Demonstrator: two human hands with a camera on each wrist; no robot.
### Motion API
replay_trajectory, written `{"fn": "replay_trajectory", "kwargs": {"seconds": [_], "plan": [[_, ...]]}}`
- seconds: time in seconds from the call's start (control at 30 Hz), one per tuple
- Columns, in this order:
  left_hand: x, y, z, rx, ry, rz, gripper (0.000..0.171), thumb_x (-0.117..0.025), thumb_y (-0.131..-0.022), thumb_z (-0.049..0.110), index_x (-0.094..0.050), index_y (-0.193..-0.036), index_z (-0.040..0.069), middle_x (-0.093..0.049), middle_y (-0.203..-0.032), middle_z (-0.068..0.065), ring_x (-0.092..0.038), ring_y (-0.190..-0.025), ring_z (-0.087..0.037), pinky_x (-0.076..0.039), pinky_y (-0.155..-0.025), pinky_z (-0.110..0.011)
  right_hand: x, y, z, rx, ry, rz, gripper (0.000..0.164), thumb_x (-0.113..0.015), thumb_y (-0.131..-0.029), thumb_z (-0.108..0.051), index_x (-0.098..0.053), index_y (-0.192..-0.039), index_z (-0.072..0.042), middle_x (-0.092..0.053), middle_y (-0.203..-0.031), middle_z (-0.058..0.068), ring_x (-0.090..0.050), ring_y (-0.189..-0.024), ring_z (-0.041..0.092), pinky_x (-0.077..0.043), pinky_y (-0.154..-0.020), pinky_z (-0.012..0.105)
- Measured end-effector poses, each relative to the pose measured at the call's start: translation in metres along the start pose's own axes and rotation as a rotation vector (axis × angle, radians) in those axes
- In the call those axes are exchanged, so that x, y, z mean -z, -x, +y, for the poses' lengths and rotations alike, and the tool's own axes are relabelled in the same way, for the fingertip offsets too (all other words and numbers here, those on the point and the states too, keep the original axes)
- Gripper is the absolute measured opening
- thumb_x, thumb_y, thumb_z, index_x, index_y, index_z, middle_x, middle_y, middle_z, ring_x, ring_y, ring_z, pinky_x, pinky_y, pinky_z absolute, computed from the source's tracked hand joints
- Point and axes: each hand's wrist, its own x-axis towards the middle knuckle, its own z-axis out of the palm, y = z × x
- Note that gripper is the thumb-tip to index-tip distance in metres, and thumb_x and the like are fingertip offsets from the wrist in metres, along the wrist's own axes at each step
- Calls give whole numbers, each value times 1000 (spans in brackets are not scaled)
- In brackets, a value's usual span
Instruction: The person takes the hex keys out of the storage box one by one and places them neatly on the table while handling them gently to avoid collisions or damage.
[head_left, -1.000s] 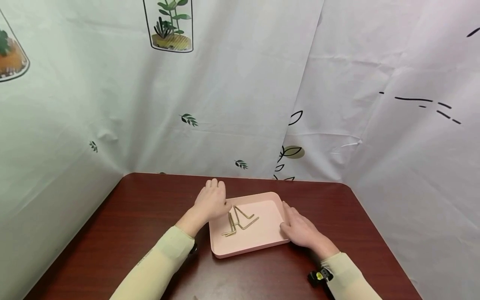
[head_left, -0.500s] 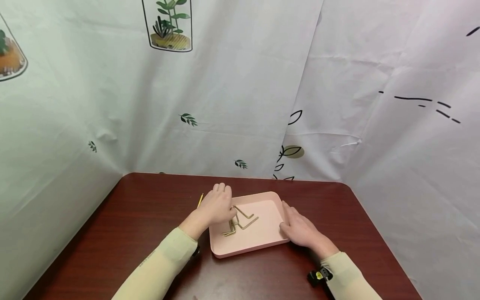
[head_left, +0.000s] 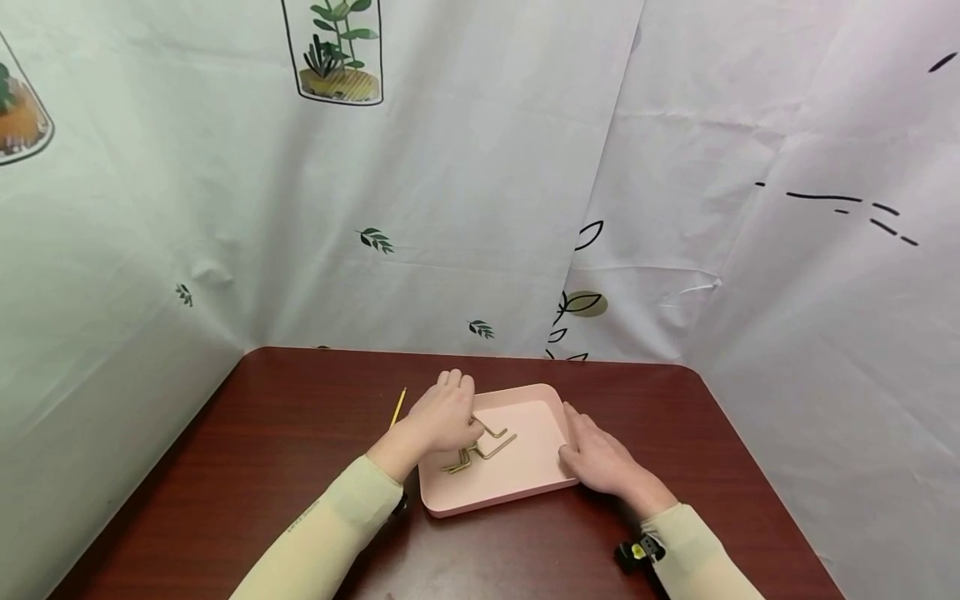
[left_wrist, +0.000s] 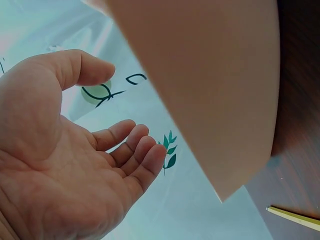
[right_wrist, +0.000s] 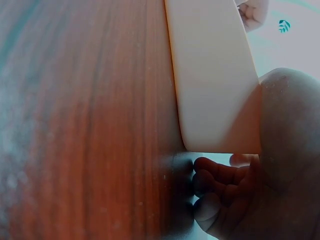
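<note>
A shallow pink tray (head_left: pixel 517 479) lies on the dark red wooden table. Brass-coloured bent metal rods (head_left: pixel 498 446), L-shaped like hex keys, lie in its left half, partly hidden by my left hand (head_left: pixel 444 414). This hand is over the tray's left end. In the left wrist view, its fingers (left_wrist: pixel 142 160) curve loosely with nothing between them and the thumb, and the tray wall (left_wrist: pixel 215 100) stands beside them. My right hand (head_left: pixel 600 454) grips the tray's right end, thumb inside the rim and fingers outside. In the right wrist view, fingertips (right_wrist: pixel 205 207) rest near the tabletop.
A thin yellow stick (head_left: pixel 398 407), perhaps a pencil, lies left of the tray, partly behind the left forearm. White printed curtains (head_left: pixel 480 167) border the table (head_left: pixel 300 392) at the back and sides.
My left hand has moved right over the tray, covering more of the rods and uncovering the yellow stick. The right hand and tray have stayed put.
</note>
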Motion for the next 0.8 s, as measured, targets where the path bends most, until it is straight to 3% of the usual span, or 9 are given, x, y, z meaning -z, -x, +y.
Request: {"fn": "replay_trajectory", "kwargs": {"seconds": [0.37, 0.8], "plan": [[0, -1, 7, -48, 37, -55, 25, -67, -90, 19, -54, -107, 6, -44, -102, -7, -40, -97, -26, -44, -82, -39, 2, 1, -3, -5, 1, -7, 77, -58, -103, -18, -31, -172, 5, -41, -172, 28, -45, -156, 43, -41, -121, 61], [-4, -6, 19, -93, 39, -102, 26, -70, -89, 20, -52, -102, 8, -43, -100, -6, -39, -94, -24, -43, -85, -39, 2, 0, -1, -9, 3, -4, 77, -57, -103, -18, -31, -172, 4, -41, -171, 28, -46, -155, 43, -41, -121, 60]]}}
